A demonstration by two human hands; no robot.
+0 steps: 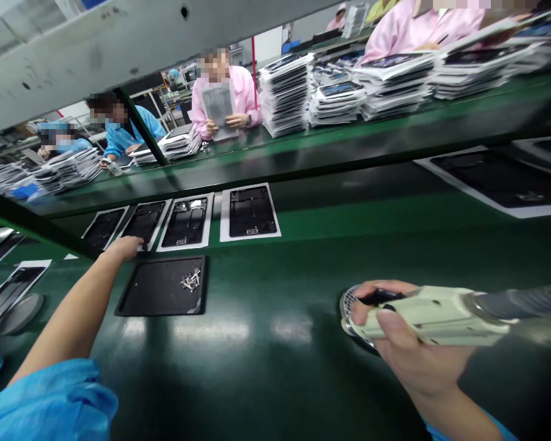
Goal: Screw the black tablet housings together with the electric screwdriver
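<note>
My left hand [125,247] reaches out to the near edge of a black tablet housing [146,217], which lies on a white sheet on the green line. Its fingers are closed at the housing's lower corner; their tips are partly hidden. On the right, my right hand [408,337] is wrapped round a pale green air gun [445,315]. The gun has a black trigger, a round perforated metal head and a grey hose running off to the right. Below my left hand lies a black tray [156,288] with a small heap of metal parts [191,279].
More tablet housings [252,211] lie on white sheets along the belt [330,214]. A round grey dish [22,313] is at the left. A green post [32,220] slants across. Behind stand stacks of sheeted panels [286,95] and several co-workers, one holding a panel [218,107].
</note>
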